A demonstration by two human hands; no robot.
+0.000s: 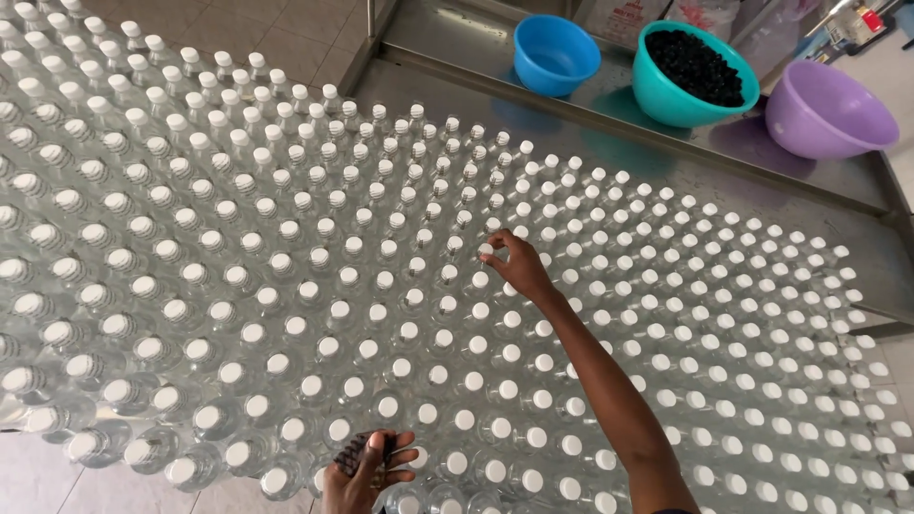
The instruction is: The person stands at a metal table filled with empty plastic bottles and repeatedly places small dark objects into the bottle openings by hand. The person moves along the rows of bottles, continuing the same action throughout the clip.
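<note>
the desk (609, 124) carries a dense field of clear plastic bottles (286, 286) standing upright in diagonal rows. most bottles from the centre toward 3 o'clock and 5 o'clock show flat white caps. bottles toward 9 o'clock and 11 o'clock show bare threaded necks or caps that cannot be told apart at this size.

the right hand (519, 266) reaches out over the centre of the field. its fingertips pinch a white cap (486, 249) seated on one bottle neck; the hand is closed on that cap. the left hand (367, 471) sits at 6 o'clock at the near edge of the field, clenched around a handful of dark caps (360, 447).

progress, as a judgement: capping looks well advanced on the right half, and the upper left region appears to remain.

edges and clearance: at 12 o'clock to 2 o'clock a bare strip of steel desk holds a blue bowl (555, 52), a teal bowl (695, 74) filled with dark caps, and a purple bowl (828, 112). a raised rail separates that strip from the bottles. tiled floor (286, 33) shows at 11 o'clock and at 7 o'clock. bottles stand touching or just beside one another, so open room exists only above the necks.
</note>
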